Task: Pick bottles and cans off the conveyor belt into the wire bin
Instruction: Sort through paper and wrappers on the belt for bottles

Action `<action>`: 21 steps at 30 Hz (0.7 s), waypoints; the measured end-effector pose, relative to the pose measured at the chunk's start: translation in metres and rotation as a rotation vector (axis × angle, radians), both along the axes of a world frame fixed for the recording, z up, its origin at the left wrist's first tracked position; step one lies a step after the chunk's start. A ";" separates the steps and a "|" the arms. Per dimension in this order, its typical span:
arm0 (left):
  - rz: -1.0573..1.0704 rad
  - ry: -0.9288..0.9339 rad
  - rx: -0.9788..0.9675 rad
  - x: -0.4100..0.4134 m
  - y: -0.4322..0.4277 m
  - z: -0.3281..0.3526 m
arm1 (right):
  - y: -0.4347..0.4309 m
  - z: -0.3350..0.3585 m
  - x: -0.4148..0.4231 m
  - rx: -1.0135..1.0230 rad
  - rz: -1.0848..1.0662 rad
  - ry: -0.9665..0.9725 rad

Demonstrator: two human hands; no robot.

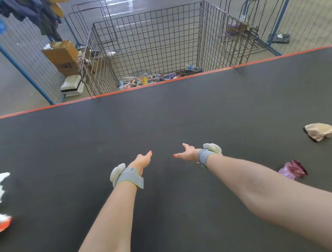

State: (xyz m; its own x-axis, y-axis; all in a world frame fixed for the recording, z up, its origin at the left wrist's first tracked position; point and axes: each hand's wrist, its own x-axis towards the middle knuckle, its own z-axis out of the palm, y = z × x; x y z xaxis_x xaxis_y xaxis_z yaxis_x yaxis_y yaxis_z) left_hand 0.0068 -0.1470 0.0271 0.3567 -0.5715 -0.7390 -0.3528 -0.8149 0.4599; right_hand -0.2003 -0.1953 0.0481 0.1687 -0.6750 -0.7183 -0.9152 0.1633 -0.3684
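Matt dark rubbery conveyor belt, bare metal wire bin, glossy plastic bottles, brown cardboard boxes.

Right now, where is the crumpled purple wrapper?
In the head view, the purple wrapper lies on the belt at the right, just outside the right forearm and nearer than the tan scrap.

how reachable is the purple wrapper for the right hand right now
Probably yes: the right hand is open and empty, and the purple wrapper lies on the conveyor belt beside that forearm, nothing between. The hand would need to draw back toward it.
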 end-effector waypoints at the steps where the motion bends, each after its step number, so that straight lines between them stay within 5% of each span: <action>1: 0.003 0.003 -0.007 -0.002 0.002 0.002 | 0.002 0.002 -0.001 -0.005 -0.004 -0.004; 21: 0.137 -0.030 -0.077 0.023 0.073 0.010 | 0.048 0.006 0.038 0.016 0.107 -0.023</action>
State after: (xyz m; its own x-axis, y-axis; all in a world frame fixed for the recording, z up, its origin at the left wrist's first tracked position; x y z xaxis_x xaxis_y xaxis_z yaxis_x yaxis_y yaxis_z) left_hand 0.0294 -0.0743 0.0375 0.4562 -0.5705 -0.6829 -0.2553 -0.8191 0.5137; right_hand -0.1618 -0.1474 0.0539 0.2560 -0.6411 -0.7235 -0.9189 0.0711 -0.3881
